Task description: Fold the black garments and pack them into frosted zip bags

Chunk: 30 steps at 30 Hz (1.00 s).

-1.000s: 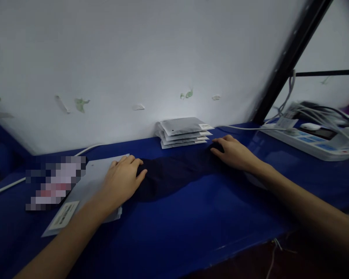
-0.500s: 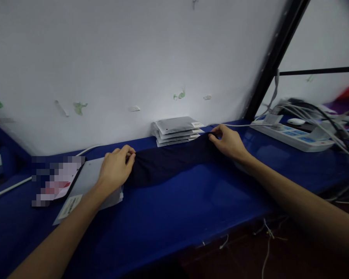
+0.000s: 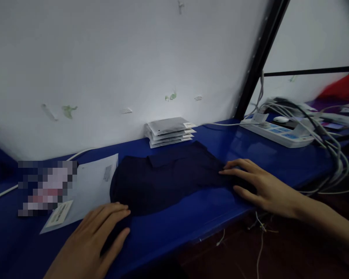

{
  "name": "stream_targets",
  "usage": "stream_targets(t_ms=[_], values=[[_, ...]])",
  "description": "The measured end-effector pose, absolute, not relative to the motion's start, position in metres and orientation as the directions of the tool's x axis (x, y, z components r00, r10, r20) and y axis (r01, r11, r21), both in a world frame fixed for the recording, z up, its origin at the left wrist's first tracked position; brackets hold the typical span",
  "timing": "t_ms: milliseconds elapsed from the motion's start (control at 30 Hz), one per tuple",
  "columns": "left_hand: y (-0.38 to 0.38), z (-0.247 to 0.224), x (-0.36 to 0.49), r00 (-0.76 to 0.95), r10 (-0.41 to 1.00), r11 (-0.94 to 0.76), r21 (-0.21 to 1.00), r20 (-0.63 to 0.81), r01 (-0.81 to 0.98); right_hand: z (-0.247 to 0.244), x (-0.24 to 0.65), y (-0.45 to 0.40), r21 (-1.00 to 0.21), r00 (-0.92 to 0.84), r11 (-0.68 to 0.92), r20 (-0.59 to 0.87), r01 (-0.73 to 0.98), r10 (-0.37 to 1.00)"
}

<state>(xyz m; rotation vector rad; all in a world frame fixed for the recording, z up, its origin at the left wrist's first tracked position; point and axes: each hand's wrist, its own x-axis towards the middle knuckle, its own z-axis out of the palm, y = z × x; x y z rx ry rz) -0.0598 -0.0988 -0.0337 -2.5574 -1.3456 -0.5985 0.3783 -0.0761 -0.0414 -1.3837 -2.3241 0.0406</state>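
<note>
A dark navy piece of cloth [image 3: 163, 178], folded over along its far side, lies on the blue table [image 3: 163, 228]. My left hand [image 3: 95, 232] is at its near left corner, fingers stretched out and thumb apart. At the cloth's right end, my right hand [image 3: 256, 184] rests its fingertips on or right beside the fabric, fingers spread. Left of the cloth lies a flat grey-white plastic bag [image 3: 87, 186] with a label. Behind the cloth, against the wall, sits a stack of similar packed bags [image 3: 171, 131].
A phone-like item [image 3: 49, 186], partly pixelated, lies at the left beside the bag. On the right are a white power strip [image 3: 279, 133], a tangle of cables [image 3: 334, 151] and a white mouse [image 3: 280, 119]. A dark metal post [image 3: 258, 58] rises behind the table.
Both hands have let go of the cloth's far edge and come nearer to me. The cloth now lies folded over and spread wider. The view has shifted slightly right.
</note>
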Motion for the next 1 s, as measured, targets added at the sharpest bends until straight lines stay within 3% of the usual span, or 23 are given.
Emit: stream_targets(t_ms=[300,467,667,1000], values=[[-0.104,-0.042,-0.063,0.554,0.699,-0.585,-0.084,0.453,0.807,-0.053,0.376,-0.073,-0.199,-0.338,0.422,0.348,0.885,0.874],[-0.103,-0.045,-0.061,0.538,0.747,-0.539,-0.119,0.390,0.834,-0.053,0.376,-0.074,-0.202,-0.332,0.410,0.332,0.890,0.883],[-0.102,-0.040,-0.058,0.521,0.756,-0.550,-0.047,0.396,0.834,-0.053,0.375,-0.074,-0.227,-0.312,0.388,0.307,0.893,0.899],[-0.106,-0.032,-0.052,0.438,0.852,-0.481,0.096,0.289,0.872,-0.053,0.378,-0.074,-0.225,-0.332,0.405,0.301,0.886,0.894]])
